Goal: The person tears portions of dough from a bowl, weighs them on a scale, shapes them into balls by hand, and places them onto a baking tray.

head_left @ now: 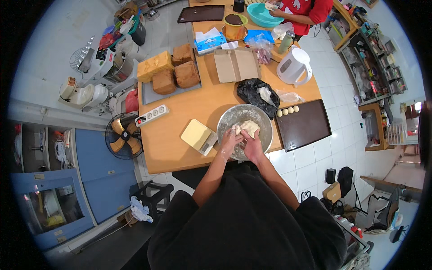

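A metal mixing bowl (233,115), dusted with flour inside, stands at the table's near edge in front of me. In it lies a pale lump of dough (250,126). My left hand (230,139) has its fingers closed on a small bit of dough (237,129) at the lump's left side. Against the lump's near side, my right hand (253,146) grips dough, its fingertips close to my left fingers. To the right of the bowl, a dark baking tray (306,128) carries a short row of small dough balls (288,110). A kitchen scale (198,137) sits left of the bowl.
A black plastic bag (252,92) touches the area behind the bowl. Farther back are an open cardboard box (237,65), a white kettle (294,66) and a tray of bread loaves (164,81). A power strip (153,115) lies left. Across the table, a person works beside a turquoise basin (263,17).
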`<action>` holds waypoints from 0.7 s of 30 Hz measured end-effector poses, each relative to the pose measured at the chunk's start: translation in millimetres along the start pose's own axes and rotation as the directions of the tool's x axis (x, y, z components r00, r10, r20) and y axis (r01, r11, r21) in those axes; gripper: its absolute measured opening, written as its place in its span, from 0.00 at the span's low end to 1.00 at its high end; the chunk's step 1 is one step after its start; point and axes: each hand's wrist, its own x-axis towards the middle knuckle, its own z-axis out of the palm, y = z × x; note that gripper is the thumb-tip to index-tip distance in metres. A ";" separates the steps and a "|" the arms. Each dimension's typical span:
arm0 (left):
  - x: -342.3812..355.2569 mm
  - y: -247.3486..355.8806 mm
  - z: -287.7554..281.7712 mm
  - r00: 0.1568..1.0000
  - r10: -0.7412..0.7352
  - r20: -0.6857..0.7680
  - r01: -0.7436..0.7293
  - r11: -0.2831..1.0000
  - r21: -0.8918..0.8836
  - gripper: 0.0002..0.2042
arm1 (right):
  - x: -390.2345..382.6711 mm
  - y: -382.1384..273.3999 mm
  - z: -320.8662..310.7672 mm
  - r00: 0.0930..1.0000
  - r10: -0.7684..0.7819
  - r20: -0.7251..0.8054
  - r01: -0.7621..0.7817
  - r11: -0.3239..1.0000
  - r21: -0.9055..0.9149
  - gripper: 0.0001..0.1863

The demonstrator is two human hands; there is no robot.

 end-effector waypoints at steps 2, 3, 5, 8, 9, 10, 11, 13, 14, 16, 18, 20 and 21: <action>-0.4 1.5 -0.4 0.993 -0.103 -0.056 0.109 0.985 0.133 0.21 | -2.6 -0.9 -1.4 0.999 -0.024 -0.022 0.022 0.998 -0.059 0.46; 0.0 -3.4 -5.2 0.993 -0.099 -0.061 0.107 0.986 0.131 0.21 | -3.0 -1.4 -1.0 0.996 -0.078 -0.050 0.068 0.982 -0.178 0.45; -0.4 -13.5 -14.7 0.996 0.086 -0.018 -0.082 0.985 0.152 0.18 | -2.9 -5.8 -1.0 0.989 -0.132 -0.064 0.107 0.949 -0.296 0.45; -3.5 -8.5 -9.1 0.991 0.118 -0.055 -0.114 0.991 0.068 0.16 | -2.0 -14.0 -8.2 0.995 -0.075 -0.065 0.059 0.976 -0.209 0.37; -1.9 -9.8 -14.7 0.990 0.124 -0.060 -0.120 0.991 0.066 0.16 | 0.1 -12.2 -9.4 0.988 -0.113 -0.104 0.087 0.970 -0.226 0.30; 0.1 -10.2 -20.7 0.987 0.153 -0.043 -0.144 0.976 0.166 0.15 | 1.4 -11.7 -9.0 0.978 -0.151 -0.142 0.114 0.963 -0.244 0.23; 1.8 -12.0 -25.2 0.983 0.180 -0.025 -0.167 0.950 0.265 0.14 | 5.0 -10.0 -13.3 0.980 -0.147 -0.136 0.110 0.962 -0.248 0.23; 3.1 -13.0 -18.5 0.993 0.099 -0.065 -0.091 0.989 0.115 0.13 | 13.8 -10.4 -25.2 0.982 -0.158 -0.102 0.133 0.968 -0.214 0.10; 2.8 -14.3 -14.8 0.996 0.007 -0.090 -0.011 0.999 -0.039 0.14 | 13.8 -8.1 -32.0 0.983 -0.158 -0.097 0.134 0.967 -0.217 0.10; 2.5 -15.3 -12.9 0.996 -0.017 -0.092 0.014 1.000 -0.026 0.14 | 11.2 -9.1 -22.3 0.959 -0.122 -0.256 0.060 0.970 -0.237 0.09; -1.6 -18.1 -4.6 0.994 -0.063 -0.093 0.062 0.998 -0.008 0.15 | 13.5 -16.1 -18.5 0.949 -0.135 -0.285 0.069 0.971 -0.229 0.10; -2.8 -17.1 7.2 0.996 -0.069 -0.055 0.069 0.998 -0.005 0.18 | 12.6 -22.6 -18.8 0.949 -0.168 -0.266 0.104 0.966 -0.236 0.10; -1.2 -23.2 5.7 0.996 -0.064 -0.065 0.063 0.998 -0.009 0.18 | 12.1 -24.1 -20.7 0.952 -0.160 -0.259 0.097 0.966 -0.239 0.10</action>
